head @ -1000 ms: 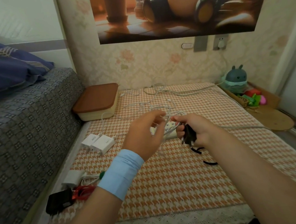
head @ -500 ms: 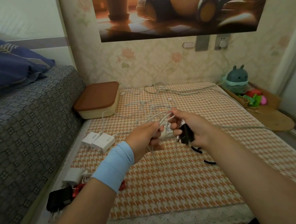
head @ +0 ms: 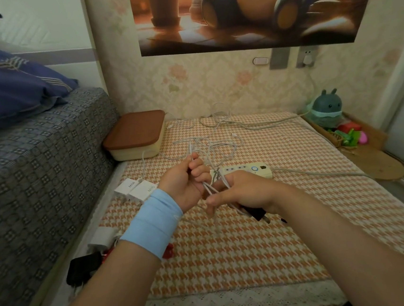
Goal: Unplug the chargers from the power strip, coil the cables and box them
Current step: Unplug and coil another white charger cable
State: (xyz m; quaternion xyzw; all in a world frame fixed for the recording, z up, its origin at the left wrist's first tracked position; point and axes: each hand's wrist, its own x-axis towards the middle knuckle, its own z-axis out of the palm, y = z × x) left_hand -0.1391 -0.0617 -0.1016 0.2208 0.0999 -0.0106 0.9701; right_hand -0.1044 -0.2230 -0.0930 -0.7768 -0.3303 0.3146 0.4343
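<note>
My left hand (head: 186, 181) grips strands of a white cable (head: 222, 148) whose loose loops trail over the checked cloth behind it. My right hand (head: 244, 193) holds a black charger (head: 256, 213) in its palm, and white cable strands run around its fingers. The white power strip (head: 254, 170) lies just behind both hands, with nothing plugged into its visible sockets. Two white chargers (head: 135, 189) lie at the left. A cream box with a brown lid (head: 135, 134), closed, stands at the back left.
A white charger (head: 105, 236), a red cable (head: 168, 251) and a black charger (head: 83, 267) lie at the near left edge. A grey bed (head: 37, 168) borders the left. A toy (head: 325, 111) and a tray of small things stand at the back right.
My right hand has turned palm down and dropped lower with the black charger. My left hand has closed on the white cable and drawn it up between both hands.
</note>
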